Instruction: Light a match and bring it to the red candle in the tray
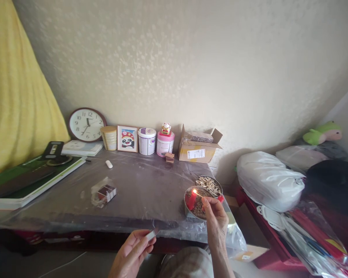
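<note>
My right hand (216, 216) pinches a thin match (199, 195) over a round tin (186, 208) filled with brown grains. A flame glows at the match's far end, right by the top of a red candle (191, 201) that stands in the tin; whether the wick itself burns I cannot tell. More red shows at the tin's right side, partly behind my fingers. Below the table's front edge, my left hand (136, 249) grips a small matchbox (150, 235) between thumb and fingers. Just behind the first tin, a second tin (220, 185) holds many matchsticks (207, 184).
On the plastic-covered table (150, 185) lie wrapped matchboxes (106, 193) and a white oval object (109, 164). Along the wall stand a clock (87, 124), a picture frame (127, 138), tubs (147, 142) and an open cardboard box (197, 148). White bags (269, 179) sit at right.
</note>
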Tool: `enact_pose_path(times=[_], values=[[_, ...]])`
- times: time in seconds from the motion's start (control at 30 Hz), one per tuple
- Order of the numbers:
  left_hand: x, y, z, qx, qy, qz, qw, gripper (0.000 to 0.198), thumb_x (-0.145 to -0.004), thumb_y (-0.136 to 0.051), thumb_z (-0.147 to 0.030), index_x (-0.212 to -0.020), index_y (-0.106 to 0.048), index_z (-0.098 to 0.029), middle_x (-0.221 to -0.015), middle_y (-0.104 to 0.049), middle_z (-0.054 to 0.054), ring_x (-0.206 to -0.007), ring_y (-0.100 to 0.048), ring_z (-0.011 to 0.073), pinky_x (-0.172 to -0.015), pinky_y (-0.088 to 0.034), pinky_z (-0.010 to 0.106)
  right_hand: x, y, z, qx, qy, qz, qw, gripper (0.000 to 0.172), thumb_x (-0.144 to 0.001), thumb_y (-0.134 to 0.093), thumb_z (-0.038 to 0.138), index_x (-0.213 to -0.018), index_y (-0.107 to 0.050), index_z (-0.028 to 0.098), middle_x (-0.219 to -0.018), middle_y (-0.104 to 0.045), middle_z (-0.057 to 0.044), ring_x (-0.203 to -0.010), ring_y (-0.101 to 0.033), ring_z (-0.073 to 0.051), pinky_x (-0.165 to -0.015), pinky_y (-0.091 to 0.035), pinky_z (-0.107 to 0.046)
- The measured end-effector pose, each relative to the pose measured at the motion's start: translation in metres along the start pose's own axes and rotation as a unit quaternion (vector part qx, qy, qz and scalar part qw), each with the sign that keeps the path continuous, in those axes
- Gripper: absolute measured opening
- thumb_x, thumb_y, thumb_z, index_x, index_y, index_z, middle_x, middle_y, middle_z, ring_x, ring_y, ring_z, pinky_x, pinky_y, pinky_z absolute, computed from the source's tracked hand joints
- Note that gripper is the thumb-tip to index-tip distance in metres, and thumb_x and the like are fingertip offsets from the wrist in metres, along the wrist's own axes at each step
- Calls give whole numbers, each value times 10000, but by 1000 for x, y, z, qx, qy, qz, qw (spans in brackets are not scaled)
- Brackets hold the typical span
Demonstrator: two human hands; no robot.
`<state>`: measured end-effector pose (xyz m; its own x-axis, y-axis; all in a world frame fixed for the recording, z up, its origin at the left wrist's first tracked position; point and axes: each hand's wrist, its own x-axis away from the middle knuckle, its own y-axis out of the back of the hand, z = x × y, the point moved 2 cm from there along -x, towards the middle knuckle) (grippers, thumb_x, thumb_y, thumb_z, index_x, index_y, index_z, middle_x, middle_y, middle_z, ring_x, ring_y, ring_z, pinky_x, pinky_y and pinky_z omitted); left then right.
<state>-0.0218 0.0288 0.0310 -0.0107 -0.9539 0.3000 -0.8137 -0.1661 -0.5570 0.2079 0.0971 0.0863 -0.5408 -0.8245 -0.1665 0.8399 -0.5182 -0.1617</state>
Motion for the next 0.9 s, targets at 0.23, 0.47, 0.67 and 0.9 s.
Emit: enact_pose_path(times=[0.23, 0.47, 0.67, 0.9], values=[[0, 1, 0, -1, 0, -8, 1000, 309, -625, -800, -460, -807, -748, -216, -911, -755, 65, -958, -655, 244, -899, -487, 363, 2, 2, 1, 5, 5, 4, 1000, 374, -626, -772, 527, -735, -660, 188, -675, -656, 6, -609, -574, -141, -578, -488, -254], [-1, 2, 3, -3, 2, -7, 1000, 319, -597, -818, -461, -797, -758, -220, -872, -758, 52, -924, -665, 232, -862, -506, 335, 3, 9, 0, -30, 10, -1, 1000, 332, -622, -805, 464, -730, -657, 186, -652, -618, 33, -611, -531, -109, -593, -448, -224], [-5, 5, 3, -5, 14, -15, 1000, 354, -558, -834, -479, -781, -764, -212, -825, -757, 53, -932, -673, 247, -868, -510, 344, -6, 32, 23, -107, 22, -17, 994, 271, -581, -847, 337, -707, -663, 184, -711, -666, 10, -653, -577, -119, -650, -466, -258], [-9, 5, 8, 3, 30, -8, 1000, 352, -532, -850, -469, -762, -772, -214, -826, -773, 53, -894, -689, 231, -842, -530, 322, -31, 99, 86, -155, 97, -38, 982, 270, -613, -759, 399, -614, -549, 230, -599, -486, 51, -530, -453, -94, -495, -386, -248]])
